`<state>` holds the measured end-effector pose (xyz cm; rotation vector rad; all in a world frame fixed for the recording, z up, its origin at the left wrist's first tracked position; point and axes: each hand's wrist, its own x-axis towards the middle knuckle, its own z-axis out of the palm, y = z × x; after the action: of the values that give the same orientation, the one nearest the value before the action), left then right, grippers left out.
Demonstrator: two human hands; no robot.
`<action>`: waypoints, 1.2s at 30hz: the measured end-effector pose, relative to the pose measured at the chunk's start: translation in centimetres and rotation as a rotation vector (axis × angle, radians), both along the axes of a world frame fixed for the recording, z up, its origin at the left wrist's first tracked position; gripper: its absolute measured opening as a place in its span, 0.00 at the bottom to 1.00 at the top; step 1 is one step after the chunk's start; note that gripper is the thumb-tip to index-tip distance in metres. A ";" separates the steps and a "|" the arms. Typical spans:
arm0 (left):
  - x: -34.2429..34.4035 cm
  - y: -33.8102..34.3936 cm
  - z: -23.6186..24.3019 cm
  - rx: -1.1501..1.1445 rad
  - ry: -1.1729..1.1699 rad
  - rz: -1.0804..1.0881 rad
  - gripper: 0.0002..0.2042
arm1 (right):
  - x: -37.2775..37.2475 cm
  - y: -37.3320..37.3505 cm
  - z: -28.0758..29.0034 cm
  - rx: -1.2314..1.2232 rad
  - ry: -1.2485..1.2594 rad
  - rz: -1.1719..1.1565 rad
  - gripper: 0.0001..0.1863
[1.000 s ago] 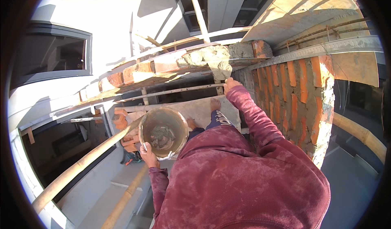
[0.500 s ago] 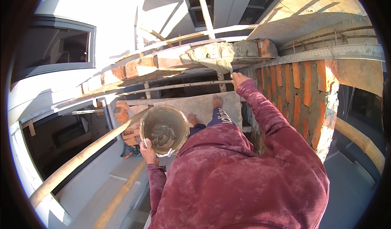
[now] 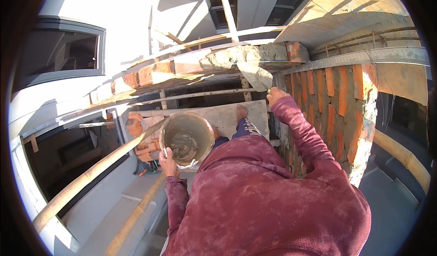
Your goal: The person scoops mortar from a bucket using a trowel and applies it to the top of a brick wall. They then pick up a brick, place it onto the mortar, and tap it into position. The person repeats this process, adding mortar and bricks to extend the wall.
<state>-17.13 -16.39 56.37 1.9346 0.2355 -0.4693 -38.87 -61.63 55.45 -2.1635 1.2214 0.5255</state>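
My right hand (image 3: 277, 96) grips a trowel (image 3: 257, 77), whose mortar-coated blade angles up and left against the mortared top course of the brick wall (image 3: 184, 64). The mortar (image 3: 241, 53) there is lumpy and pale grey. At lower left, my left hand (image 3: 168, 162) is closed on the rim of a plastic bucket (image 3: 191, 126). Wet grey mortar (image 3: 184, 146) lies in the bottom of the bucket. My bare foot (image 3: 242, 112) is on the pale board (image 3: 257, 117) under the wall.
A brick wall with mortar joints (image 3: 341, 105) rises at right, beside a metal strip (image 3: 346, 56). Bamboo poles (image 3: 91, 181) cross at both sides. Loose bricks (image 3: 141, 149) lie left of the bucket. Windows (image 3: 63, 46) and white walls surround the scaffold; lower surfaces show below.
My right hand has moved right, and more of the trowel blade shows beside the top course. My left hand and the bucket have shifted slightly right.
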 end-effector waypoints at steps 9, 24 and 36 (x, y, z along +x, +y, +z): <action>-1.3 0.1 -0.8 -0.034 0.012 0.027 0.12 | 4.8 -2.2 2.3 -0.015 0.204 0.010 0.18; -2.2 2.9 -2.3 -0.034 0.008 0.119 0.11 | -0.3 1.5 4.2 -0.126 -0.024 0.294 0.13; 8.8 -5.4 6.3 -0.035 -0.077 -0.434 0.14 | 13.0 17.5 3.3 -0.535 -0.303 0.965 0.30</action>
<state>-8.34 -21.80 62.63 1.9658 -0.2474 -0.6744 -25.83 -44.13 58.72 -3.0952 0.0691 0.2131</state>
